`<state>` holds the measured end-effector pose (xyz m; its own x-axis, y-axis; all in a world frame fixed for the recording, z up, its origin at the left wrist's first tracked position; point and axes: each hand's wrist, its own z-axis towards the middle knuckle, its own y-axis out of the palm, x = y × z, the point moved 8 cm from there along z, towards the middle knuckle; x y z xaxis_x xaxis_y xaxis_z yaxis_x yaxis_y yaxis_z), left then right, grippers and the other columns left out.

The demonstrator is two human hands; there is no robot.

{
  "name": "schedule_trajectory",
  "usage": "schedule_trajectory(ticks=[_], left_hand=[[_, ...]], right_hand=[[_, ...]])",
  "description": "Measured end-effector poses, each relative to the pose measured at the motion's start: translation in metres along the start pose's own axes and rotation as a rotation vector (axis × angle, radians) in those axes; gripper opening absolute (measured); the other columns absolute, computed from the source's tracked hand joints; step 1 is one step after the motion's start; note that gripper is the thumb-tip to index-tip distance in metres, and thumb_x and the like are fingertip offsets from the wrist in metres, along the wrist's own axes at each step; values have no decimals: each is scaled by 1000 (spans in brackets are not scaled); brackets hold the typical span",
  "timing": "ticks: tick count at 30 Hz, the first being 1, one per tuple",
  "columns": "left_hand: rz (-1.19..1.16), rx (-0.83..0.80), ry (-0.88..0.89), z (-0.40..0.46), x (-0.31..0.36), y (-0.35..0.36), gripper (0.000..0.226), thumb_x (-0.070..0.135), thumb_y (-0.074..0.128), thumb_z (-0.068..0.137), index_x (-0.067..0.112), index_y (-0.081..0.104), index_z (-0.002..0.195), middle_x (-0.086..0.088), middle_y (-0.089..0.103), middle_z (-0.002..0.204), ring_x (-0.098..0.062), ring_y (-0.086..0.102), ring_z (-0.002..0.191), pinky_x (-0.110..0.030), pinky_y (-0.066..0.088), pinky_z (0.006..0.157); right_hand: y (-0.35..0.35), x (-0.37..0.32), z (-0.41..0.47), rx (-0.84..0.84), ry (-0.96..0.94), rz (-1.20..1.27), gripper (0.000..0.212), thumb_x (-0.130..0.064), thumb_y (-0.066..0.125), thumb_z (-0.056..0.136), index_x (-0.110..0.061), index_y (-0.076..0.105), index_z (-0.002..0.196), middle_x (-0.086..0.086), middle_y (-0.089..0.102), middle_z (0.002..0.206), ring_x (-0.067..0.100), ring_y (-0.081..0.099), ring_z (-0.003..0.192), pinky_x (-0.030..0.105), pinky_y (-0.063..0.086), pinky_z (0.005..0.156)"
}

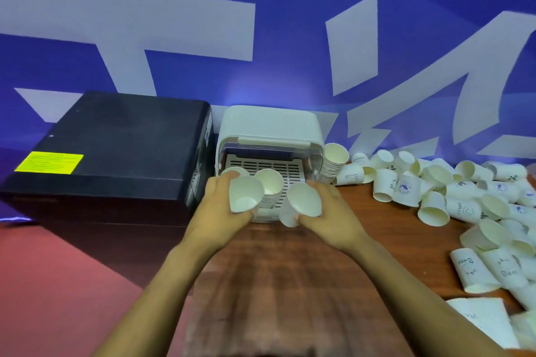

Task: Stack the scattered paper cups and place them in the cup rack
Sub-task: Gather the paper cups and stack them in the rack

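Both hands are right in front of the cup rack (269, 136), which sits on the counter (290, 284) with its door lifted. The left hand (216, 206) has its grip curled round a stack of cups (246, 194), tipped so the open mouth faces back (probably to slide it in beside the stack (268, 185) already on the rack's tray). The right hand (327, 217) grips another cup (304, 200) the same way. Many loose cups (435, 191) lie right of the rack, still waiting.
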<state>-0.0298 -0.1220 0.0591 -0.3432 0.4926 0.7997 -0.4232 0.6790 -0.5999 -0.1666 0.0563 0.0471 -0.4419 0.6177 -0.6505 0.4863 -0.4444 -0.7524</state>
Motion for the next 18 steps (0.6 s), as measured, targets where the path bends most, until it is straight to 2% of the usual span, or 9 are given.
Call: schedule_trajectory(ticks=[3,6,9,13,18], left_hand=[[14,70,-1,6,3,-14,68,36,73,77,34,34,132,10,34,122,-14,48,104,-34,47,87],[38,123,-14,22,6,-23,68,34,71,78,32,33,134,7,36,128,-19,50,110,-41,47,88],[52,169,-25,38,8,-28,69,34,71,79,31,32,136,5,36,132,-21,50,113,-41,47,88],[72,165,-51,56,1,-23,66,38,71,78,33,33,132,5,37,129,-21,51,110,-41,48,86],[55,108,-90,69,-11,-5,67,38,72,77,32,34,131,3,38,126,-23,51,110,-46,49,88]], right_hand=[[-3,-16,11,21,-39,-7,72,-27,70,77,-28,35,139,-2,39,139,16,41,127,26,37,97],[-4,-27,24,51,-74,-6,73,-26,69,78,-27,32,141,1,38,139,18,41,127,30,40,98],[-2,-33,38,44,-92,-16,76,-29,69,78,-29,30,143,-2,36,140,16,40,128,31,41,98],[4,-34,55,43,-93,-10,77,-33,72,77,-29,31,142,-3,35,140,14,41,126,30,40,96],[17,-32,70,39,-101,-27,77,-31,71,78,-29,30,144,-4,35,140,14,39,128,29,38,102]])
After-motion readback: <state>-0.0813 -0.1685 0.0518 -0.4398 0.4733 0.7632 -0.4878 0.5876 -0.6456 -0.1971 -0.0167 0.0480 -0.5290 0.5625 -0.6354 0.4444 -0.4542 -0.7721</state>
